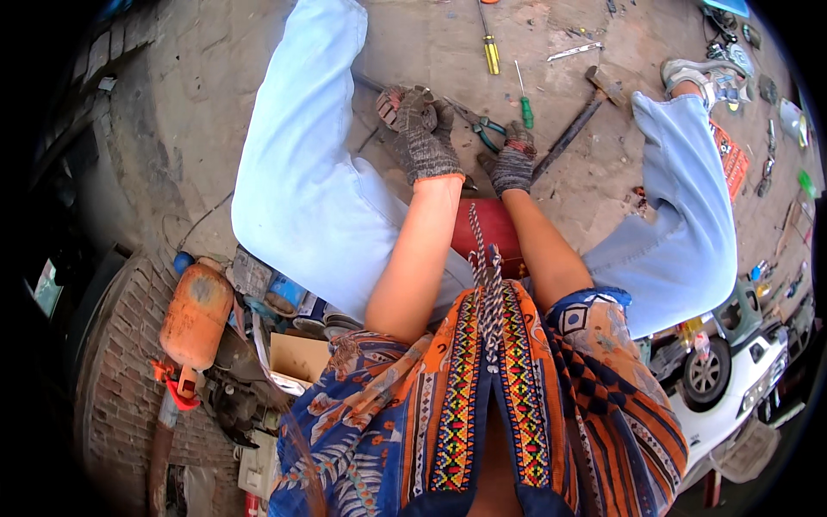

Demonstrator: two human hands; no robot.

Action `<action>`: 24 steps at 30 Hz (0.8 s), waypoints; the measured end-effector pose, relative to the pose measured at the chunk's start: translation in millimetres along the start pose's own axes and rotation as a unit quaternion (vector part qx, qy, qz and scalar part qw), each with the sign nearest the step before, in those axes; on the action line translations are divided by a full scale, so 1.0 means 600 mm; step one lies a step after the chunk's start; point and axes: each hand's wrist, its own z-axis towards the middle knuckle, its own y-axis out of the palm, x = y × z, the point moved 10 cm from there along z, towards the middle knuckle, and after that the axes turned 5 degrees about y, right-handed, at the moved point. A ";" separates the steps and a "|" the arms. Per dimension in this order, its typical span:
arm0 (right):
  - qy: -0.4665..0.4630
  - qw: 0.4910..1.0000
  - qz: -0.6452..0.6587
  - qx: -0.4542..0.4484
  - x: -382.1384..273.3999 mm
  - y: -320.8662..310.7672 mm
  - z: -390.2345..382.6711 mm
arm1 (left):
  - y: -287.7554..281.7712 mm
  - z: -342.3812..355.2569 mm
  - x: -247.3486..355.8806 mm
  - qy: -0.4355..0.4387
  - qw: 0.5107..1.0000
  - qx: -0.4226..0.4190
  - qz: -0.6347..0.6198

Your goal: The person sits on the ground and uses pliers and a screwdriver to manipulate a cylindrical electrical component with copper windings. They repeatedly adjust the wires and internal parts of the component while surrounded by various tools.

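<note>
My left hand (425, 133), in a grey knit glove with an orange cuff, is closed. Beside its fingers shows a brownish ridged piece (392, 105); whether the hand holds it is unclear. A dark rod (367, 82) runs from there toward my left knee. My right hand (514, 162), also gloved, has curled fingers, and what lies in them is hidden. Pliers with teal handles (489, 126) lie between the hands, their handle ends reaching the right fingers. Close to the right hand is a hammer (568, 133) with a dark handle.
Beyond my hands lie a green screwdriver (526, 110), a yellow screwdriver (491, 56) and a thin metal tool (575, 51). I sit on a red seat (491, 226). An orange cylinder (196, 314) stands left near a cardboard box (297, 358). A toy-like white car (732, 388) is right.
</note>
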 end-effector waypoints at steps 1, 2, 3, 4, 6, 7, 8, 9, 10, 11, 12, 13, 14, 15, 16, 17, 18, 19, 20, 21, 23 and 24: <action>0.005 1.000 -0.009 -0.008 0.010 0.013 0.002 | 0.020 -0.011 0.016 -0.014 1.000 -0.006 -0.014; 0.010 1.000 -0.018 -0.016 0.018 0.027 0.002 | 0.035 -0.016 0.019 -0.033 0.999 -0.035 -0.012; 0.031 0.997 -0.013 -0.064 0.001 0.011 0.010 | 0.047 -0.020 0.026 -0.049 0.997 -0.058 -0.006; 0.043 0.994 -0.001 -0.097 -0.002 0.004 0.022 | 0.050 -0.021 0.022 -0.071 0.993 -0.089 -0.015; 0.075 0.982 0.030 -0.171 -0.002 -0.007 0.026 | 0.043 -0.023 0.022 -0.077 0.994 -0.083 -0.001; 0.077 0.980 0.010 -0.181 -0.005 -0.008 0.027 | 0.039 -0.017 0.021 -0.078 0.992 -0.101 0.006; 0.090 0.979 0.035 -0.181 -0.001 0.001 0.026 | 0.037 -0.011 0.021 -0.077 0.990 -0.119 0.012; 0.102 0.977 0.057 -0.179 0.011 0.015 0.026 | 0.029 -0.009 0.021 -0.080 0.991 -0.103 0.023; 0.112 0.974 0.080 -0.177 0.022 0.032 0.026 | 0.025 -0.006 0.023 -0.082 0.992 -0.087 0.034; 0.085 0.983 0.066 -0.150 0.027 0.048 0.028 | 0.025 -0.002 0.025 -0.082 0.993 -0.074 0.045; 0.118 0.969 0.114 -0.186 0.038 0.072 0.028 | 0.029 0.001 0.022 -0.093 0.991 -0.089 0.037; 0.150 0.949 0.165 -0.222 0.045 0.098 0.029 | 0.032 0.004 0.021 -0.101 0.989 -0.105 0.034; 0.180 0.924 0.215 -0.258 0.050 0.124 0.029 | 0.036 0.006 0.021 -0.110 0.986 -0.120 0.030; 0.201 0.885 0.315 -0.277 0.087 0.189 0.035 | 0.051 0.002 0.027 -0.094 0.985 -0.131 0.055; 0.194 0.859 0.368 -0.297 0.065 0.181 0.036 | 0.055 -0.004 0.039 -0.072 0.986 -0.131 0.073; 0.188 0.830 0.420 -0.316 0.047 0.168 0.032 | 0.058 -0.007 0.051 -0.051 0.986 -0.131 0.093; 0.180 0.797 0.470 -0.334 0.019 0.138 0.024 | 0.057 -0.004 0.065 -0.036 0.985 -0.148 0.083; 0.163 0.794 0.482 -0.333 -0.009 0.091 0.017 | 0.054 0.003 0.074 -0.024 0.983 -0.167 0.075; 0.154 0.796 0.498 -0.308 -0.039 0.039 0.013 | 0.056 0.009 0.081 -0.016 0.979 -0.191 0.064; 0.145 0.799 0.512 -0.281 -0.074 -0.015 0.005 | 0.062 0.013 0.092 0.005 0.974 -0.217 0.064; 0.121 0.795 0.535 -0.258 -0.111 -0.098 -0.009 | 0.083 0.014 0.110 0.046 0.960 -0.270 0.057; 0.107 0.787 0.548 -0.262 -0.124 -0.126 -0.018 | 0.102 0.003 0.113 0.035 0.949 -0.310 0.040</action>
